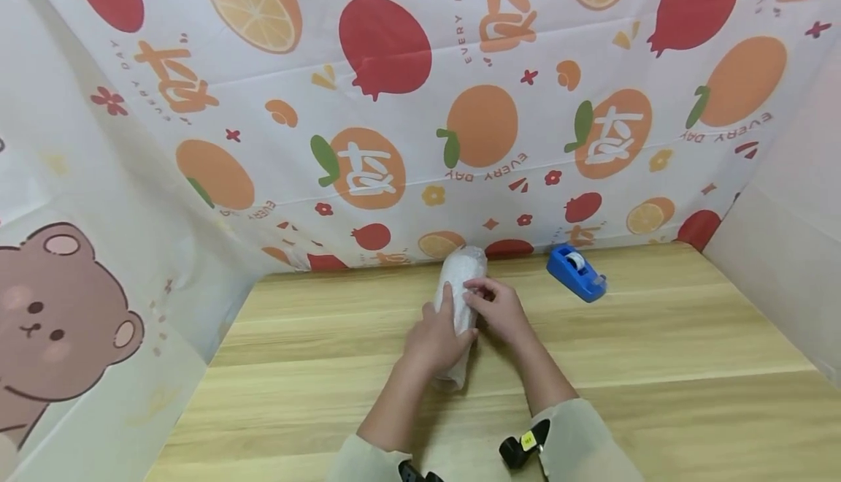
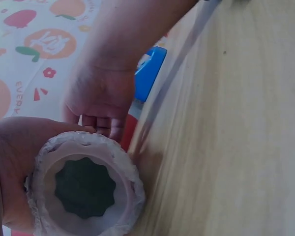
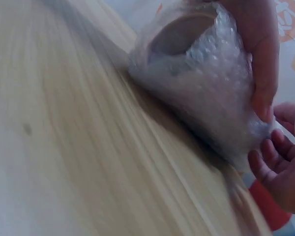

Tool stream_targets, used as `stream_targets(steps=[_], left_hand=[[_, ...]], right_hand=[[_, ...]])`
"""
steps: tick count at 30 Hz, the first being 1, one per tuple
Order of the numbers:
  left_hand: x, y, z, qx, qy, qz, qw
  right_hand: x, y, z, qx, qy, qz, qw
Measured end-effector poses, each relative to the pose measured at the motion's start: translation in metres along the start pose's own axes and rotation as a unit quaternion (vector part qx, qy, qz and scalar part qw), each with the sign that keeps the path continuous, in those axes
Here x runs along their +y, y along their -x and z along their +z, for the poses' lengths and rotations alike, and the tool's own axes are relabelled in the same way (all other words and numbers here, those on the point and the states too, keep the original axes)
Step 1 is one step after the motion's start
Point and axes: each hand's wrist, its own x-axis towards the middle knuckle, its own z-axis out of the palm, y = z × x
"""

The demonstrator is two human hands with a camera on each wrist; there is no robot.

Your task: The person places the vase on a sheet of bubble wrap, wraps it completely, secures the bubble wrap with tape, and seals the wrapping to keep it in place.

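Observation:
A tube-shaped object in bubble wrap (image 1: 465, 266) lies lengthwise on the table, its far end near the back wall. My left hand (image 1: 435, 337) grips it around the middle from the left, thumb over the top. On its right side my right hand (image 1: 504, 312) pinches at the wrap with thumb and curled fingers. In the left wrist view the near end shows a pale round rim (image 2: 125, 199) with a wavy-edged dark opening inside. Loose bubble wrap (image 3: 206, 93) folds partly over that end in the right wrist view.
A blue tape dispenser (image 1: 578, 274) with a roll in it stands at the back right of the wooden table (image 1: 315, 372). Behind the table hangs a fruit-printed cloth (image 1: 420, 131). A bear-printed cloth (image 1: 66, 314) covers the left side.

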Motion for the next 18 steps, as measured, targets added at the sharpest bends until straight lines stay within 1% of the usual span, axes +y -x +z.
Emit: stream_targets(steps=[2, 4, 5, 7, 9, 11, 13, 15, 16, 18], left_hand=[[0.001, 0.000, 0.001, 0.006, -0.008, -0.002, 0.9999], [0.003, 0.000, 0.002, 0.012, -0.015, -0.004, 0.9998], [0.003, -0.001, 0.002, 0.015, -0.016, -0.004, 0.9998], [0.004, -0.001, 0.003, 0.022, -0.016, -0.003, 0.9996], [0.005, -0.002, 0.004, 0.026, -0.015, -0.002, 0.9995], [0.005, -0.002, 0.005, 0.028, -0.015, -0.001, 0.9995], [0.005, -0.002, 0.005, 0.028, -0.017, -0.002, 0.9995], [0.004, -0.002, 0.005, 0.029, -0.019, -0.002, 0.9994], [0.004, -0.002, 0.005, 0.029, -0.020, -0.002, 0.9994], [0.003, -0.002, 0.006, 0.030, -0.019, -0.002, 0.9994]], right_hand=[[-0.001, -0.001, -0.009, -0.012, 0.017, 0.011, 0.9997], [0.000, -0.004, -0.023, -0.014, 0.037, 0.022, 0.9990], [0.002, -0.006, -0.033, -0.007, 0.050, 0.025, 0.9984], [0.006, -0.007, -0.057, 0.013, 0.053, 0.049, 0.9973], [0.011, -0.006, -0.085, 0.042, 0.047, 0.080, 0.9949], [0.015, -0.003, -0.114, 0.082, 0.045, 0.102, 0.9904], [0.017, 0.002, -0.141, 0.124, 0.031, 0.126, 0.9838], [0.020, 0.008, -0.166, 0.168, 0.025, 0.136, 0.9761], [0.023, 0.010, -0.177, 0.187, 0.011, 0.145, 0.9714], [0.029, 0.015, -0.196, 0.214, -0.005, 0.164, 0.9629]])
